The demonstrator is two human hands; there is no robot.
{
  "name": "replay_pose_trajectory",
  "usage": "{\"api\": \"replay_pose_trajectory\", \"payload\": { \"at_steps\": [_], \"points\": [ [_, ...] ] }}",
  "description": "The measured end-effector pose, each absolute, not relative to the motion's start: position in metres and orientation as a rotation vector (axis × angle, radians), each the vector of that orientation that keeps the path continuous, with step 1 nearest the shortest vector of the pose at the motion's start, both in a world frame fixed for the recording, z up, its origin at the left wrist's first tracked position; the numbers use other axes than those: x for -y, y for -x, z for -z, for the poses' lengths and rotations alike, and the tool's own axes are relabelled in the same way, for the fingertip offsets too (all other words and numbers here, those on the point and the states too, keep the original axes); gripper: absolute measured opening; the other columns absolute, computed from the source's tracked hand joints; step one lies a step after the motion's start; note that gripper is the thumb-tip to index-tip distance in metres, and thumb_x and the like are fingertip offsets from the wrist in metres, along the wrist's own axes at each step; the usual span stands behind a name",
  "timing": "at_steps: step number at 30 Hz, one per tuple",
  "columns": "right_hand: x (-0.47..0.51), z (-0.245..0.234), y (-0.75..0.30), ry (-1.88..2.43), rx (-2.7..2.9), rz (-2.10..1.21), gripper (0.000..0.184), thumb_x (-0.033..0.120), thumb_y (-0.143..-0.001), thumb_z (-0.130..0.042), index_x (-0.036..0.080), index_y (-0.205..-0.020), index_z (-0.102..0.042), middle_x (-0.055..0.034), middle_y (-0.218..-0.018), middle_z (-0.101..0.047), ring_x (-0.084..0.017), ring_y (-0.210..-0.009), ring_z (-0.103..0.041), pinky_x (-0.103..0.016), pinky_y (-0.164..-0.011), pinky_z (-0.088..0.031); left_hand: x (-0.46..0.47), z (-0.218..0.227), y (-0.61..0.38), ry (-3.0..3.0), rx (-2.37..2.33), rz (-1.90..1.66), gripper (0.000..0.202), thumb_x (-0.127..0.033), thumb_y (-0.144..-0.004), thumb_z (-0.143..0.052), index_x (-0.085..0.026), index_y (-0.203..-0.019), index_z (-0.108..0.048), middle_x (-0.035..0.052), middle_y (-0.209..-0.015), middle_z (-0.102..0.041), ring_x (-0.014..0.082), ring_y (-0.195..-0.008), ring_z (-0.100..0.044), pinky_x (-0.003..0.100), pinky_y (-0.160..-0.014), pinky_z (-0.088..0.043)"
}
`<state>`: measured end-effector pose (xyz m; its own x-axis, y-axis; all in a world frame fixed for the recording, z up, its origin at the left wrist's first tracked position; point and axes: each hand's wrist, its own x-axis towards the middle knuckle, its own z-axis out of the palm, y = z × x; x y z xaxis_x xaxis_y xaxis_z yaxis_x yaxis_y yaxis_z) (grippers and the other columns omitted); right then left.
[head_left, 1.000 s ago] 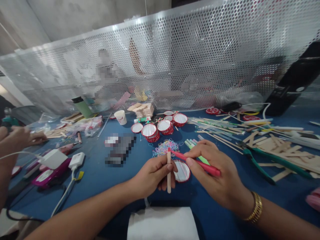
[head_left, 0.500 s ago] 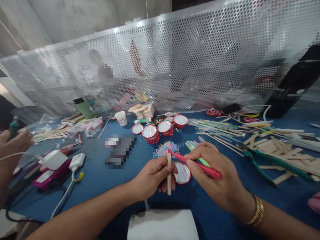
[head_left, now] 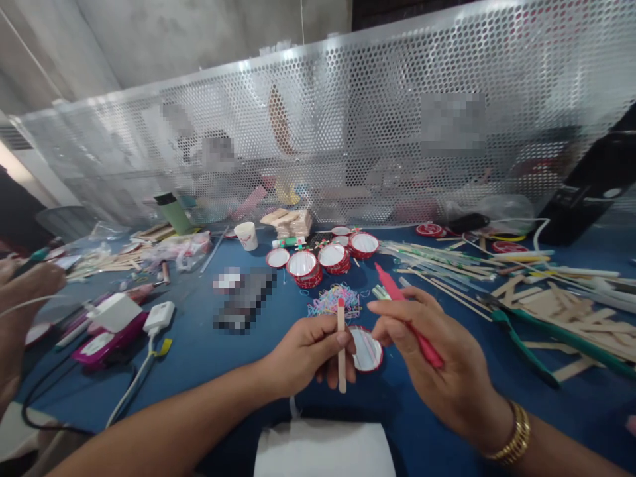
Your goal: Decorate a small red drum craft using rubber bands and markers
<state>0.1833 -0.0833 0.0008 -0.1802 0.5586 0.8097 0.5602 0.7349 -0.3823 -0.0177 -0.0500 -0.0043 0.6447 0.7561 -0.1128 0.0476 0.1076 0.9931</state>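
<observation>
The left hand (head_left: 307, 352) was closed in a pinch round a wooden stick (head_left: 340, 317) - thumb against the fingertips at about mid-length, the other fingers curled in under it. The stick stood nearly upright, its red-coloured top end clear above the fingers and its plain lower end hanging below them. Just to the right, apart from the stick, the right hand (head_left: 440, 364) gripped a red marker (head_left: 391, 286) between thumb and fingers, the tip slanting up and away from the palm and the back end lying across the hand. A gold bangle (head_left: 515, 434) sat on that wrist.

Between and below the two hands a round red-rimmed lid (head_left: 368, 352) lay flat on the blue table (head_left: 199, 351), partly hidden by the left fingers. Beyond the left hand was a heap of coloured rubber bands (head_left: 332, 299), and farther off a cluster of similar lids (head_left: 322, 255). Right of the right hand lay green-handled pliers (head_left: 527, 339) and loose wooden sticks (head_left: 556, 303). Nearer than both hands lay a white sheet (head_left: 322, 452). Far to the left, another person's hand (head_left: 22, 291) showed at the edge, near white chargers (head_left: 119, 311).
</observation>
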Motion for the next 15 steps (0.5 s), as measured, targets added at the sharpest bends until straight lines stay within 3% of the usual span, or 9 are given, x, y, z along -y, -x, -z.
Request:
{"api": "replay_pose_trajectory", "payload": {
  "at_steps": [3,8,15],
  "points": [
    [0.085,0.003,-0.182,0.86,1.905,0.085,0.019,0.022,-0.089,-0.06,0.024,-0.108,-0.056,0.0021,-0.084,-0.071,-0.015,-0.072,-0.066,-0.047,-0.104,-0.037,0.05,0.003,0.019,-1.394,-0.76,-0.599,0.042,-0.055,-0.086,-0.059,-0.013,-0.081,-0.061,0.0041,-0.066,-0.069,0.0077,-0.045,-0.058,0.015,-0.039,-0.036],
    [0.092,0.003,-0.172,0.8,1.909,0.199,0.057,0.045,-0.072,-0.079,0.024,-0.114,-0.047,-0.0052,-0.104,-0.072,-0.026,-0.096,-0.065,-0.054,-0.102,-0.035,0.046,0.002,0.022,-1.361,-0.783,-0.698,0.043,-0.056,-0.081,-0.065,-0.012,-0.077,-0.065,0.0004,-0.056,-0.062,0.0079,-0.042,-0.055,0.016,-0.04,-0.041],
    [0.094,0.004,-0.161,0.775,1.984,0.215,0.045,0.018,-0.079,-0.073,0.023,-0.113,-0.045,-0.007,-0.116,-0.07,-0.025,-0.108,-0.06,-0.056,-0.101,-0.035,0.041,0.01,0.025,-1.24,-0.717,-0.748,0.044,-0.056,-0.079,-0.067,-0.012,-0.08,-0.064,0.0006,-0.053,-0.062,0.0088,-0.038,-0.055,0.017,-0.039,-0.044]
  ]
}}
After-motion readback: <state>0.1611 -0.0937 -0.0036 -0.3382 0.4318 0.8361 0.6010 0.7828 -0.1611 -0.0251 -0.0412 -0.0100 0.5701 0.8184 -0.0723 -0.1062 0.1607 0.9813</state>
